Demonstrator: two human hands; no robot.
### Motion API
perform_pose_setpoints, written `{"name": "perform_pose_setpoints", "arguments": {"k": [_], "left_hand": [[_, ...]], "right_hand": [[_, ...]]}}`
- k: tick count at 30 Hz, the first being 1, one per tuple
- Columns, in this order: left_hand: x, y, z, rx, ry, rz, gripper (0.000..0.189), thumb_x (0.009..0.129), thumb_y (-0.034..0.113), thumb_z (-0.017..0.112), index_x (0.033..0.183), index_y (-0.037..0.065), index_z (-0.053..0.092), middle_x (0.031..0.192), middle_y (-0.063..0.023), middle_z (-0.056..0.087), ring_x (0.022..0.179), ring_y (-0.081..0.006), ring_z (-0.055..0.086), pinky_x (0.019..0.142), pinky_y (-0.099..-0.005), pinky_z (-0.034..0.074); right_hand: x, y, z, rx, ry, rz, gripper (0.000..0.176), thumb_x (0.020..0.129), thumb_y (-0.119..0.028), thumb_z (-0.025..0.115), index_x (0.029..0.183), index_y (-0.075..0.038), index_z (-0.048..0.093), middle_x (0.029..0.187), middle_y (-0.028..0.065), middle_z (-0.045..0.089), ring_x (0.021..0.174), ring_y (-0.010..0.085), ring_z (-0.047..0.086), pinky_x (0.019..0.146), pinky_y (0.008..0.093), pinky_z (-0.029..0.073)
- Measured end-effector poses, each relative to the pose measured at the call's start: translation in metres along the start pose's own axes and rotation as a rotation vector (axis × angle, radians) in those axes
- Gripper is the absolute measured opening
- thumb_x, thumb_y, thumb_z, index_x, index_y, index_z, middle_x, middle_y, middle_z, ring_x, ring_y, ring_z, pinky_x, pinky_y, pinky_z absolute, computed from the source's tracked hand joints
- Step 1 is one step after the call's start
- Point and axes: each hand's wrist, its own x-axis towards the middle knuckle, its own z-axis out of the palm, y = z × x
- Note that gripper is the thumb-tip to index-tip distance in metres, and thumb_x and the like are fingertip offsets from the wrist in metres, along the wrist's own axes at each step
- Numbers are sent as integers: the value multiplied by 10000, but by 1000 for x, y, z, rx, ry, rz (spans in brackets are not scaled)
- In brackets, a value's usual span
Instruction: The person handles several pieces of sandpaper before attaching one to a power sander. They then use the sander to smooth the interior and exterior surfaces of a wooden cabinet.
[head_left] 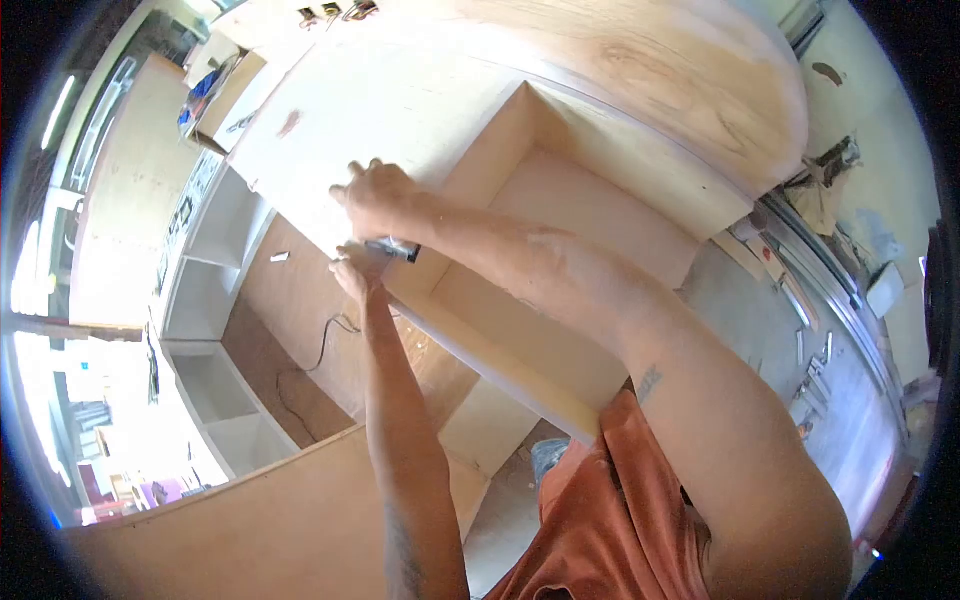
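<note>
A small dark tool or fitting [406,250] lies at the corner where the pale wooden panel [330,120] meets the open wooden box [590,210]. My left hand [360,270] is at the panel's edge, its fingers closed round the near end of the dark piece. Just above it, my right hand [378,200] is bent over the panel with its fingers curled. What the right fingers hold, if anything, is hidden by the hand.
White open shelves [205,290] stand at the left, with a brown floor panel [290,330] and a black cable [322,345] beside them. A curved wooden top [680,70] spans the upper right. Metal rails [815,260] and scraps lie at the right.
</note>
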Motion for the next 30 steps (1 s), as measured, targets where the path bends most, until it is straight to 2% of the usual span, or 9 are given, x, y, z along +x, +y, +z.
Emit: {"name": "perform_pose_setpoints", "arguments": {"k": [6, 11, 15, 18, 20, 21, 24, 27, 30], "left_hand": [[-4, 3, -1, -141, -13, -80, 644, 986, 485, 362, 1068, -139, 498, 1062, -343, 605, 988, -467, 605, 840, -509, 489], [-22, 28, -17, -189, 27, -94, 616, 998, 459, 346, 1075, -136, 486, 1058, -353, 603, 993, -471, 605, 845, -517, 483], [-21, 30, -26, 1, -41, -116, 638, 1007, 452, 309, 1133, -152, 473, 1113, -375, 577, 1054, -462, 588, 899, -504, 462], [-25, 39, -31, 13, -48, -163, 659, 1006, 455, 289, 1161, -161, 466, 1128, -378, 570, 1066, -457, 586, 913, -501, 457], [-30, 42, -37, -16, -50, -173, 671, 1004, 461, 281, 1170, -162, 465, 1132, -373, 572, 1063, -455, 588, 914, -501, 459], [-32, 50, -41, 3, -64, -177, 679, 1002, 469, 282, 1170, -162, 467, 1137, -365, 575, 1065, -449, 590, 910, -498, 462], [-32, 43, -45, 21, -85, -127, 694, 998, 488, 285, 1164, -159, 476, 1134, -348, 586, 1056, -434, 600, 897, -491, 472], [-21, 36, -43, 40, -108, -130, 701, 996, 507, 298, 1144, -147, 501, 1103, -328, 605, 1023, -409, 617, 872, -480, 483], [-13, 25, -49, -184, -284, -160, 817, 921, 643, 473, 1139, -145, 477, 1063, -263, 604, 996, -328, 616, 806, -409, 511]], "right_hand": [[-24, 46, -17, 69, 41, -15, 498, 683, -195, 693, 1176, -162, 629, 1186, 179, 557, 1039, 369, 603, 801, 454, 558], [-13, 134, -41, 81, 163, 217, 469, 677, -268, 730, 1132, -272, 619, 1151, 94, 562, 1041, 317, 610, 790, 461, 542], [-45, 172, -45, 322, 375, 495, 483, 713, -253, 745, 1166, -178, 596, 1130, 112, 578, 971, 288, 635, 790, 447, 533], [-99, 159, -11, 492, 845, 524, 430, 748, -230, 762, 1106, -83, 574, 1041, 153, 559, 968, 283, 562, 817, 411, 495], [-115, 145, 35, 951, 1004, 727, 399, 772, -181, 745, 1081, -33, 541, 1012, 144, 541, 943, 266, 554, 849, 381, 470], [-115, 143, 80, 1117, 1071, 811, 488, 803, -155, 725, 1196, -44, 459, 1003, 110, 539, 716, 174, 595, 470, 304, 500], [-120, 82, 70, 1645, 959, 991, 402, 841, -133, 679, 1160, -52, 448, 913, 87, 529, 564, 148, 542, 444, 284, 461], [-101, 56, 102, 1295, 1070, 900, 411, 833, -123, 675, 1169, -51, 450, 917, 90, 517, 606, 148, 548, 450, 284, 463], [-102, 69, 116, 1635, 987, 1033, 423, 818, -145, 683, 1161, -63, 451, 920, 93, 516, 632, 157, 562, 449, 300, 472]]}}
